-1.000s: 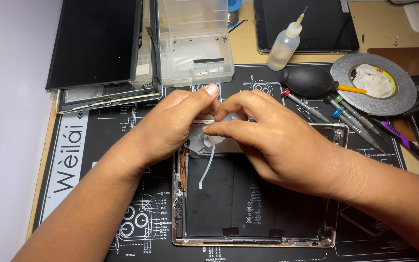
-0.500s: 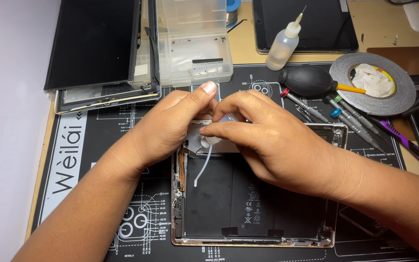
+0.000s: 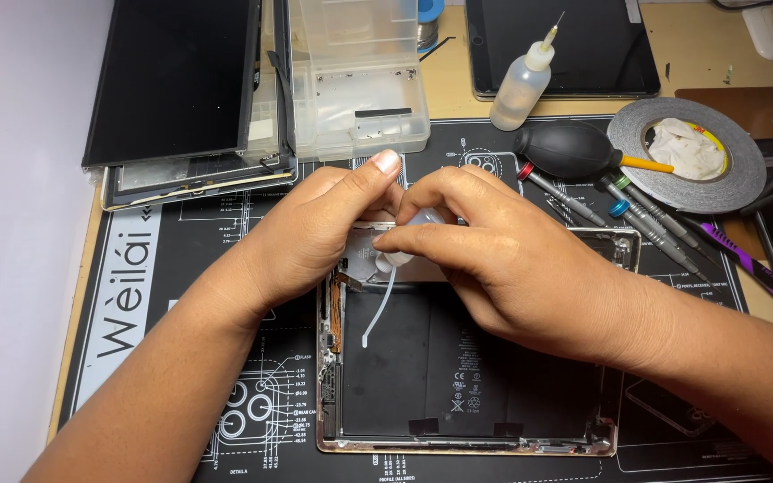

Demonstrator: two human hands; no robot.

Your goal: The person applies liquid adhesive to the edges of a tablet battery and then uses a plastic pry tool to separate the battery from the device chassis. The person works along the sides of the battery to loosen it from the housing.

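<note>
Two hands [image 3: 404,241], three screwdrivers [image 3: 637,219], one blower [image 3: 570,150]

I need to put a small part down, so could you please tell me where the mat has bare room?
The black mat is bare left of the opened tablet, between the left forearm and the mat's left edge. It is crowded upper right: screwdrivers, a black air blower and a tape roll. Both hands cover the tablet's top.
</note>
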